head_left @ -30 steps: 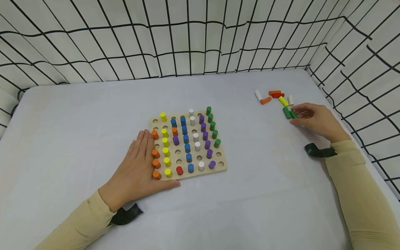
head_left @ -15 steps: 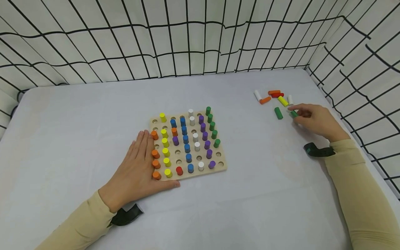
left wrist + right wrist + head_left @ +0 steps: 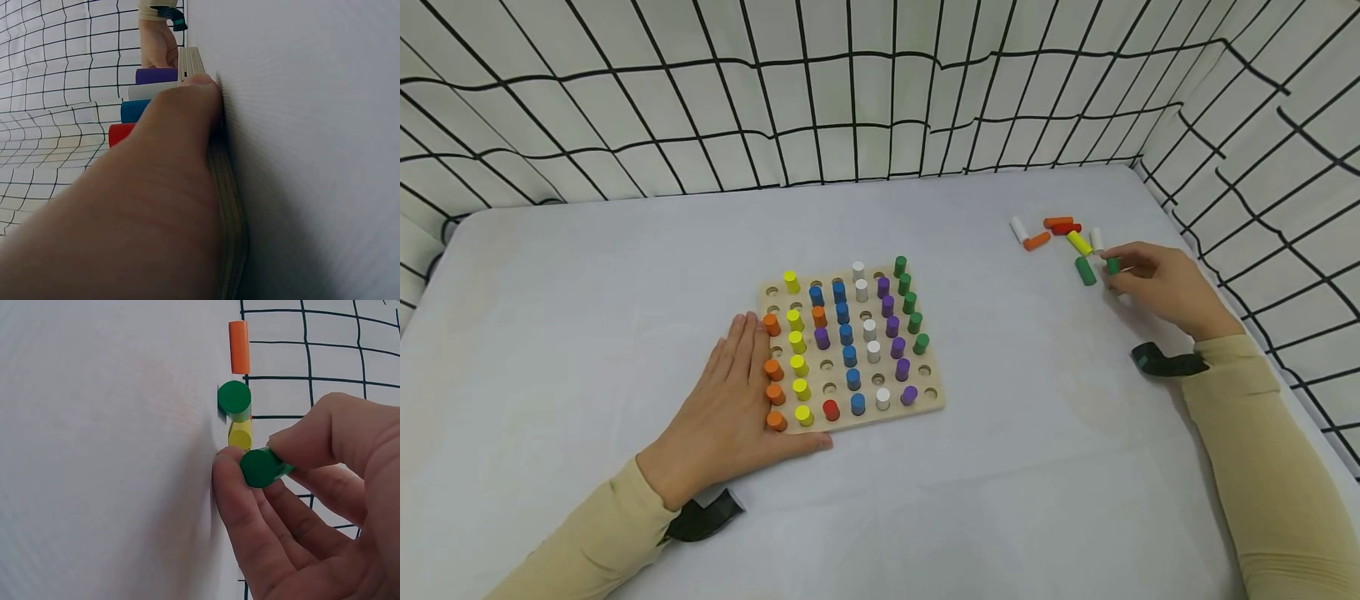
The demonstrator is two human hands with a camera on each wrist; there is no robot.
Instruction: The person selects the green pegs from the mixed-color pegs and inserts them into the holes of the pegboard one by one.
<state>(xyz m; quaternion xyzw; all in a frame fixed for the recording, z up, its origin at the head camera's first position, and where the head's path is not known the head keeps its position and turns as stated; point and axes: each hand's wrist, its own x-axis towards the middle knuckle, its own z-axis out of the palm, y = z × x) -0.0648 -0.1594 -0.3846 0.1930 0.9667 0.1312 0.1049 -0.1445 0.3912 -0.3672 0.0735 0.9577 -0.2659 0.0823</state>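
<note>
A wooden pegboard [image 3: 934, 403] stands near the middle of the table, filled with coloured pegs in columns, some holes bare. My left hand [image 3: 726, 400] lies flat along its left side, fingers straight, with the thumb along the front edge; the left wrist view shows that thumb against the board's edge [image 3: 228, 212]. At the right, my right hand [image 3: 1172, 287] pinches a green peg [image 3: 261, 467] between thumb and fingers, just off the cloth. Another green peg [image 3: 1086, 271] lies loose beside the fingertips, close to a yellow peg [image 3: 1079, 242].
Further loose pegs lie at the back right: a white peg [image 3: 1018, 228], an orange peg [image 3: 1037, 241], a red peg [image 3: 1066, 228] and others. A black wire grid [image 3: 850, 125] borders the white-covered table [image 3: 1030, 483] at the back and right.
My right hand has taken hold of one green peg and tilted it up between the fingers. The other green peg shifted left, then back right. The left hand and pegboard stay put.
</note>
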